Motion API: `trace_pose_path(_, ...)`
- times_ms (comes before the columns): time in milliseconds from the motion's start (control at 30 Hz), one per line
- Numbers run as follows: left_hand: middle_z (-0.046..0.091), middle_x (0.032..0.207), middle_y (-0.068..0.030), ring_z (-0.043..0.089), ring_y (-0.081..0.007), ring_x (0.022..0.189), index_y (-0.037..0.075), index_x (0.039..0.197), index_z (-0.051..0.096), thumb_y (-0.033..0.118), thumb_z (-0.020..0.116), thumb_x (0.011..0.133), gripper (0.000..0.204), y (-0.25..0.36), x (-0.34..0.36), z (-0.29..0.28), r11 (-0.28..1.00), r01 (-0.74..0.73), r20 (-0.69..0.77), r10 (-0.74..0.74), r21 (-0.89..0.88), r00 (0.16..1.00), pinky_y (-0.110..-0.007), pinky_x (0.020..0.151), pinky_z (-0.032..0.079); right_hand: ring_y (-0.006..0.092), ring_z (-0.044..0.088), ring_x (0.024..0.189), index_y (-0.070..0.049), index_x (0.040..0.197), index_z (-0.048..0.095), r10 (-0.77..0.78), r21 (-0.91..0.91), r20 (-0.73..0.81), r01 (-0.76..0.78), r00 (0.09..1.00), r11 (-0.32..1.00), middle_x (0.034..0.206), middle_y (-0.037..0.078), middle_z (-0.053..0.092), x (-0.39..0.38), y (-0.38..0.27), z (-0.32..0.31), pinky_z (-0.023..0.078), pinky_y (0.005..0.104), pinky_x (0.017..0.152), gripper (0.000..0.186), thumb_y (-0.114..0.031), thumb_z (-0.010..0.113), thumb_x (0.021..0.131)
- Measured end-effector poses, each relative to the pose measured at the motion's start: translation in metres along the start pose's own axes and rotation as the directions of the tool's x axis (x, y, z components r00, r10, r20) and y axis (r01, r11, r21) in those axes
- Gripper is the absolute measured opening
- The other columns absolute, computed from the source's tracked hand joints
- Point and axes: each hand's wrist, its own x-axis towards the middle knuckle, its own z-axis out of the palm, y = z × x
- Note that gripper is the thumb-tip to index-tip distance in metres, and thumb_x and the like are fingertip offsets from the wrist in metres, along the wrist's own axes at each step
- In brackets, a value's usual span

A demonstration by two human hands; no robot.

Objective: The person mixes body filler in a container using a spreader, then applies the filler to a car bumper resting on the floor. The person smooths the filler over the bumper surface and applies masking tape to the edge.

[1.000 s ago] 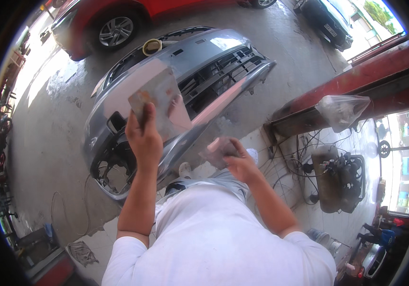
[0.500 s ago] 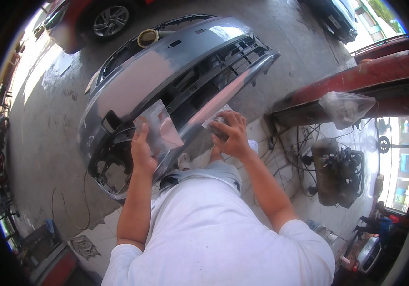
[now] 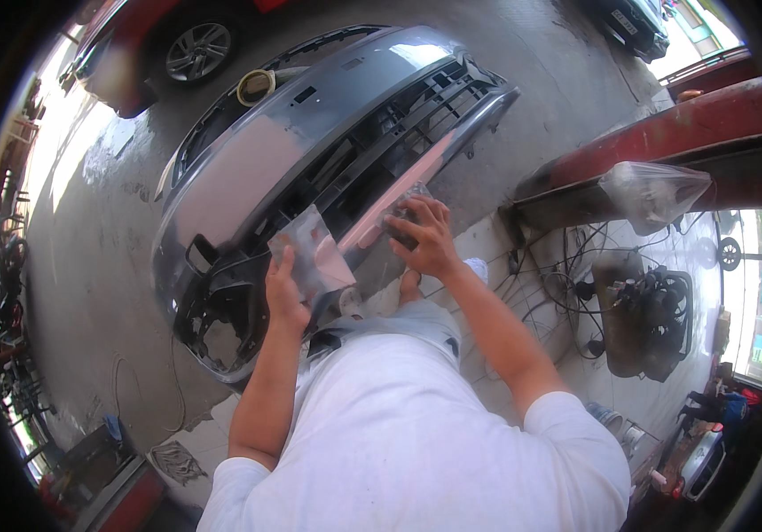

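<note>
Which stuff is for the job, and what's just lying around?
Seemingly in use:
flat see-through sheet with pink on it, in left hand
small greyish thing, in right hand
curved grey car bumper with pink patches

Probably just lying around:
clear plastic bag
dark rounded tank

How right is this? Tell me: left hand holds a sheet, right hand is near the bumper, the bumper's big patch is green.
Wrong colour: in the head view, the big patch on the bumper is pink. The left hand does hold a sheet, and the right hand is near the bumper.
</note>
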Motion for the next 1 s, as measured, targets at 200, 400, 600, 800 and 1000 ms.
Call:
trace_pose_path(200, 0.066, 0.128, 0.0025, 0.061, -0.0197, 0.117, 0.022, 0.139, 0.059, 0.041, 0.068, 0.103, 0.042, -0.017, 0.018, -0.004, 0.996, -0.076, 0.089, 0.079, -0.043, 0.993, -0.043, 0.084, 0.049, 0.031, 0.051, 0.134, -0.02, 0.119, 0.08, 0.093, 0.017, 0.018, -0.093, 0.996, 0.996, 0.134, 0.008, 0.061, -0.024, 0.03, -0.011, 0.032, 0.0504, 0.113, 0.043, -0.025, 0.083, 0.076)
trace_pose_path(400, 0.065, 0.132, 0.0004, 0.063, -0.0215, 0.118, 0.02, 0.143, 0.058, 0.04, 0.067, 0.104, 0.045, -0.019, 0.023, -0.002, 0.998, -0.065, 0.079, 0.066, -0.014, 0.995, -0.04, 0.085, 0.052, 0.0321, 0.052, 0.133, -0.02, 0.12, 0.079, 0.162, 0.09, -0.028, -0.159, 0.986, 0.983, 0.134, 0.008, 0.062, -0.004, 0.044, 0.001, 0.035, 0.0494, 0.113, 0.045, -0.024, 0.085, 0.076)
trace_pose_path(600, 0.066, 0.135, -0.0029, 0.065, -0.0229, 0.118, 0.016, 0.147, 0.056, 0.036, 0.066, 0.106, 0.047, -0.018, 0.021, -0.001, 0.994, -0.087, 0.122, 0.095, -0.073, 0.988, -0.038, 0.089, 0.055, 0.0328, 0.053, 0.132, -0.021, 0.122, 0.079, 0.218, 0.045, 0.018, -0.218, 0.976, 0.975, 0.135, 0.007, 0.062, -0.006, 0.067, -0.02, 0.036, 0.0505, 0.113, 0.043, -0.025, 0.085, 0.079)
trace_pose_path(800, 0.066, 0.134, -0.0054, 0.065, -0.0244, 0.12, 0.014, 0.147, 0.056, 0.034, 0.065, 0.106, 0.046, -0.02, 0.026, -0.003, 0.995, -0.059, 0.11, 0.067, -0.081, 0.992, -0.041, 0.098, 0.054, 0.0311, 0.053, 0.132, -0.024, 0.123, 0.078, 0.248, 0.023, -0.026, -0.247, 0.968, 0.969, 0.134, 0.006, 0.063, 0.01, 0.082, -0.005, 0.037, 0.051, 0.112, 0.042, -0.029, 0.084, 0.082)
trace_pose_path(1000, 0.066, 0.134, -0.0059, 0.065, -0.0244, 0.12, 0.011, 0.146, 0.057, 0.034, 0.067, 0.105, 0.048, -0.021, 0.026, -0.006, 0.988, -0.083, 0.109, 0.098, -0.134, 0.989, -0.04, 0.1, 0.054, 0.031, 0.054, 0.132, -0.024, 0.13, 0.075, 0.274, -0.027, 0.069, -0.273, 0.959, 0.962, 0.135, 0.005, 0.063, 0.023, 0.102, -0.039, 0.039, 0.0505, 0.11, 0.048, -0.029, 0.084, 0.083)
